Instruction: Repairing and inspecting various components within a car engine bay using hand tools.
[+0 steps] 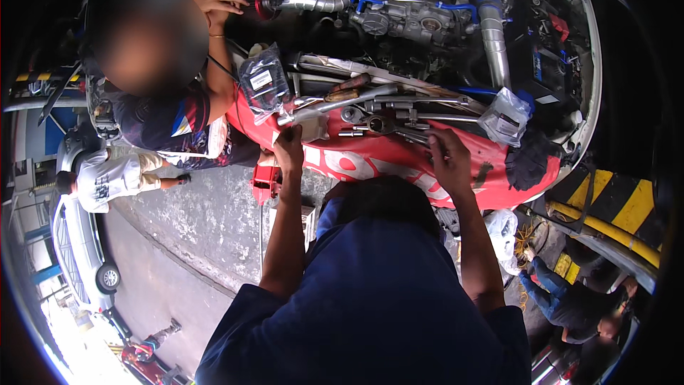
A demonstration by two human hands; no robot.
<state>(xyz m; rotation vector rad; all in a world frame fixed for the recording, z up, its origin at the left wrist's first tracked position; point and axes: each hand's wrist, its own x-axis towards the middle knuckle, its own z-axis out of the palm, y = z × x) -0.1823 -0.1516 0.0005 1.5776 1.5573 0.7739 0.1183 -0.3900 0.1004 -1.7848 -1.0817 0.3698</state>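
Note:
My left hand [288, 151] is closed, its fingertips pinched at the left edge of a small tan packet [312, 129] over the red cloth [388, 162]. Thumb and fingers apart, my right hand [450, 159] hovers at the right end of the loose tools, nothing seen in it. Between the hands lie a ratchet [380, 125], several sockets [351, 132] and a long metal bar [342, 104]. Behind them are wooden-handled tools [343, 94]. A clear plastic bag with a label [504, 118] rests right of the tools; a bagged dark part [264, 83] lies to the left.
Beyond the cloth is an open engine bay with an engine [406, 11], a silver pipe [493, 39] and a battery [550, 68]. A co-worker's hand [217, 4] is beside a red-rimmed intake [266, 0] at left. A black cloth [531, 164] lies at right.

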